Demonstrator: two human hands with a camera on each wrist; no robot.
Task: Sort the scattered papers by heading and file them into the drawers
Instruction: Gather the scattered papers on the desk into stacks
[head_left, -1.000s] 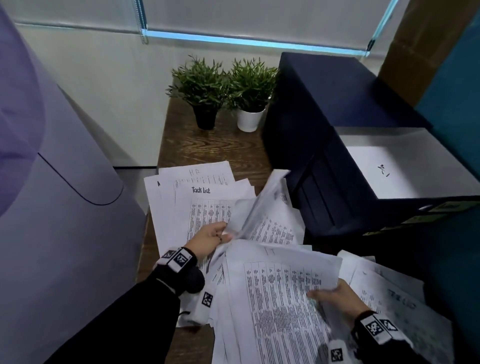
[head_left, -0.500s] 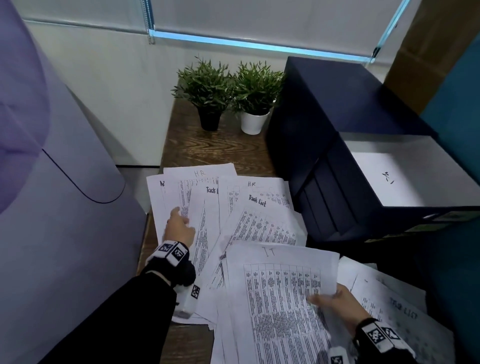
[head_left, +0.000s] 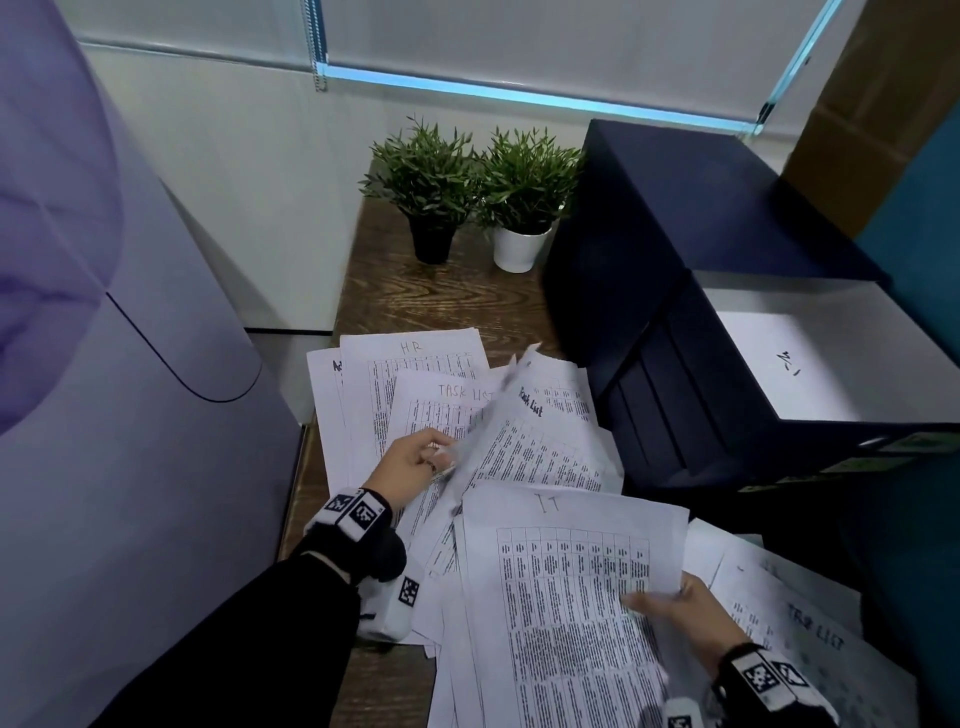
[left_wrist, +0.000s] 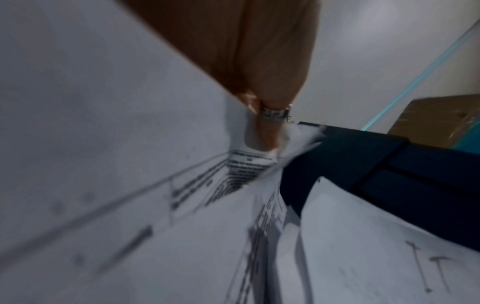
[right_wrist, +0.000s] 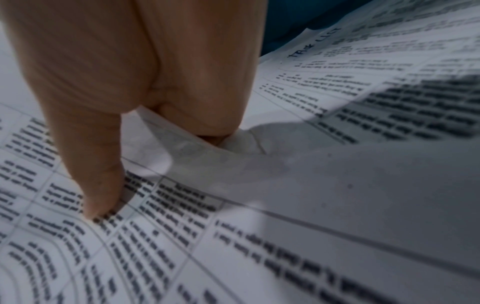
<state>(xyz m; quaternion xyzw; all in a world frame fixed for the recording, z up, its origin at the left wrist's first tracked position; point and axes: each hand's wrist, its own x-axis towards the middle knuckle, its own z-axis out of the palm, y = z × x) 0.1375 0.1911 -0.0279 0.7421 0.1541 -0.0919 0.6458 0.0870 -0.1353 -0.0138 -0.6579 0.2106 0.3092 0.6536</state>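
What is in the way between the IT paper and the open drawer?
Nothing visible blocks it. The right hand holds the IT paper by its edge, and the open drawer sits up and to the right, holding only a sheet, with no lid over it.

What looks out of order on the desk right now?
The papers lie fanned and overlapping at skewed angles, headings mixed: HR, Task List and IT sheets together. The Task List sheet the left hand pinches is bent upward. The right hand grips the IT sheet. An open drawer holds one sheet. No tears visible.
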